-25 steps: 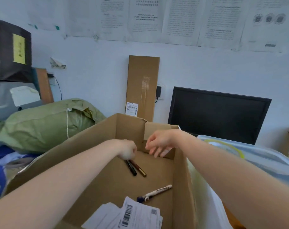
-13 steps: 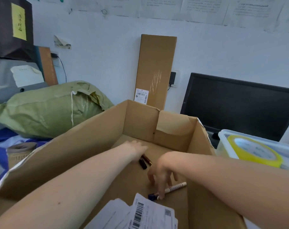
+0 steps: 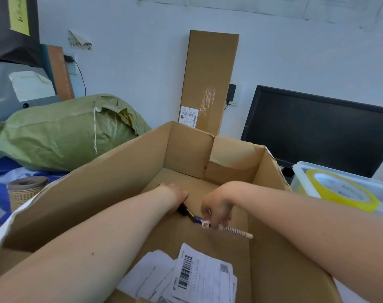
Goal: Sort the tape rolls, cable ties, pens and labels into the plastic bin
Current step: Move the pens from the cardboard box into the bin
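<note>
Both my arms reach down into an open cardboard box (image 3: 120, 180). My right hand (image 3: 216, 204) pinches a striped white pen with a blue cap (image 3: 232, 230), lifted a little off the box floor. My left hand (image 3: 173, 194) lies over two dark pens (image 3: 187, 212); its fingers are hidden, so its hold on them cannot be seen. A pile of white barcode labels (image 3: 199, 274) lies at the near end of the box floor. The clear plastic bin (image 3: 300, 173) stands to the right of the box with a yellow tape roll (image 3: 348, 193) inside.
A black monitor (image 3: 317, 132) stands behind the bin. A tall flat carton (image 3: 210, 79) leans on the wall behind the box. A green woven sack (image 3: 61, 132) and a wicker basket (image 3: 26, 191) lie to the left.
My right hand dropped from the box's far wall to the striped pen and picked it up, carrying it toward the dark pens. My left hand stayed on the dark pens.
</note>
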